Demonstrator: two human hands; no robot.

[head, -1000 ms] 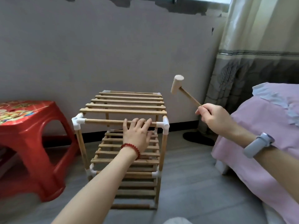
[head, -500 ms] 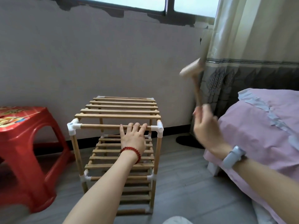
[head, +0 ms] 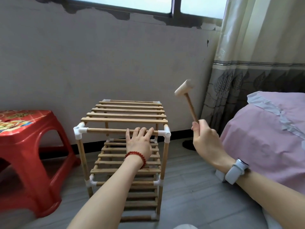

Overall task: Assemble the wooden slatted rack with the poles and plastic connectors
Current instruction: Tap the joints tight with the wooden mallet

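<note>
On grey plank flooring (head: 189,187) below a window (head: 148,4), the wooden slatted rack (head: 127,116) stands upright in front of me at twelve o'clock, close to a plain grey wall (head: 99,55) whose paint is peeling in a dark ragged band under the sill. At my three o'clock lies a bed with a pink cover (head: 267,138), and behind it, toward two o'clock, a cream and grey curtain (head: 257,63) with a leaf pattern hangs to the floor. A red plastic stool (head: 28,146) stands at nine o'clock, just beside the rack but apart from it; its top carries a colourful printed picture, and I cannot read any writing on it.

My left hand (head: 138,142), a red bead bracelet (head: 137,156) on its wrist, rests on the rack's near top pole (head: 105,130), fingers curled over it close to the white plastic connector (head: 165,133) at the right corner. My forearm crosses in front of the middle and lower shelves and hides part of their slats. My right hand (head: 206,138), with a pale wristband (head: 235,171), grips the lower end of a small wooden mallet (head: 184,88), raised at one o'clock above and to the right of that corner, its head touching nothing.
</note>
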